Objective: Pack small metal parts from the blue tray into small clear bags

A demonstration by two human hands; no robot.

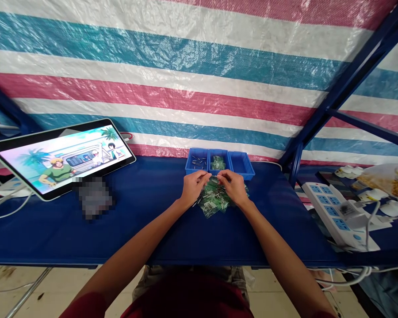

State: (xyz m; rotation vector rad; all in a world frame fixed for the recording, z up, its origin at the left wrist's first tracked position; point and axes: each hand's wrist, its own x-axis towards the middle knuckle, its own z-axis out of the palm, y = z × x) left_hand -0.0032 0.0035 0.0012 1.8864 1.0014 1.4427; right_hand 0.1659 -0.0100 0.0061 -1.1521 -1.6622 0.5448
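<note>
My left hand [196, 183] and my right hand [232, 184] meet over a pile of small clear greenish plastic bags [209, 206], with thin dark metal pieces in or among them. Thumb and fingers are pinched on both hands. Something small and pale shows between the fingertips, too tiny to name. Just beyond the hands stand three joined blue bins. Several thin metal pins lie in the left bin [189, 168], and a bunch of greenish clear bags [218, 162] fills part of the middle one. The right bin [241, 164] shows its bare blue floor.
On the blue table [146, 212] a tablet [69, 157] leans at the left, a blurred dark patch [94, 198] before it. At the right are a power strip [334, 216], cables and a blue metal frame [318, 117]. Striped sheeting [185, 79] hangs behind.
</note>
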